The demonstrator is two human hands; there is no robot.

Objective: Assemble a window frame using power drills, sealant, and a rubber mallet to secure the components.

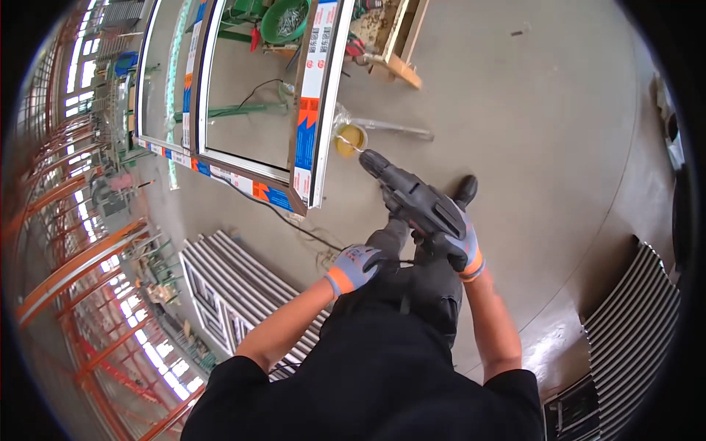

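Note:
My right hand (468, 248), in a grey glove with an orange cuff, is closed around the rear grip of a black power drill (419, 197). The drill's long bit (348, 141) points forward and left, over a yellow round container (353, 137) on the floor. My left hand (356, 266), gloved the same way, is closed in front of my waist on a black cable (294, 223). One stretch of this cable runs away to the left under the frame, another toward the drill. Ahead to the left stands a window frame (243, 181) with printed protective tape, its near corner close to the drill.
A wooden bench (401, 67) stands at the far side, with a green bowl of screws (284, 20) beside it. Metal profiles (243, 268) are stacked at left, and more long profiles (636, 323) lie at right. Orange racking (81, 268) lines the left.

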